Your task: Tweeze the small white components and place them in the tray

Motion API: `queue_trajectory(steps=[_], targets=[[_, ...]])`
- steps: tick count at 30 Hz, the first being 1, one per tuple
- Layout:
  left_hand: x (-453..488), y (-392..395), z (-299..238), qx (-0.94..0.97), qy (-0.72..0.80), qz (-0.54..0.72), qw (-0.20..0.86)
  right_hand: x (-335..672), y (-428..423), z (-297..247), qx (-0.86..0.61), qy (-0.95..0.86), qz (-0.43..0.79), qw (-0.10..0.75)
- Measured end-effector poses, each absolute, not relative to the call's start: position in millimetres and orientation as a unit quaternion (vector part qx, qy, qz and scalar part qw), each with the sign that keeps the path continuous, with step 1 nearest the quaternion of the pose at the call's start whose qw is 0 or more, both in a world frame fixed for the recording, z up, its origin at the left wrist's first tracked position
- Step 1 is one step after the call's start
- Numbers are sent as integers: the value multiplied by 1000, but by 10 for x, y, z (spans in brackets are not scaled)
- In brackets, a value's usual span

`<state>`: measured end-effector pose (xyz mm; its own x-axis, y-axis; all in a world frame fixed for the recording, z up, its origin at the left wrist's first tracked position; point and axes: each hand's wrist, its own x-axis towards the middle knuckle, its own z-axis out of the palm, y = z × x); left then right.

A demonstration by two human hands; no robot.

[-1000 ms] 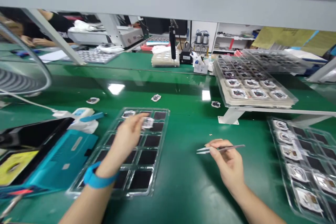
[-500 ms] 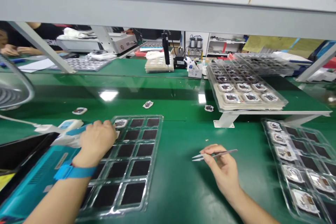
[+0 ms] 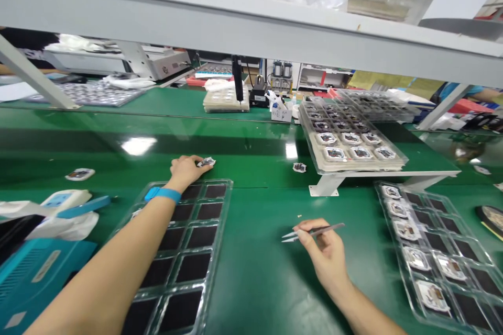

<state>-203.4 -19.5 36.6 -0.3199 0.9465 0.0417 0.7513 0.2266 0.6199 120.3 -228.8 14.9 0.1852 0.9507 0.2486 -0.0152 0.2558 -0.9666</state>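
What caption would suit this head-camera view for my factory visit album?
Left hand on a small square component, right hand holding steel tweezers, at a green workbench.

Glossy green workbench [image 3: 255, 282] across the whole view. Directly on it, a clear plastic tray [image 3: 222, 220] of black-lined cells left of centre, a second tray [image 3: 444, 230] with some cells holding square modules at the right, and a teal case [image 3: 39, 272] at the far left. Also one loose square module [image 3: 79, 174] near the left edge, another [image 3: 299, 167] near a white metal bracket [image 3: 326, 187].
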Motion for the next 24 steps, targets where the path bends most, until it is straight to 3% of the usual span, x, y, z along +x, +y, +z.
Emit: queue_trajectory(steps=[6, 13, 24], targets=[[-1477, -737, 521, 538, 636, 379, 402, 1190, -2297, 166, -461, -488, 397, 626], [-817, -1781, 610, 429, 485, 315, 694, 1195, -2315, 258, -445, -473, 387, 655], [-483, -2207, 324, 481, 467, 296, 680, 1162, -2320, 257, -469, -555, 372, 578]])
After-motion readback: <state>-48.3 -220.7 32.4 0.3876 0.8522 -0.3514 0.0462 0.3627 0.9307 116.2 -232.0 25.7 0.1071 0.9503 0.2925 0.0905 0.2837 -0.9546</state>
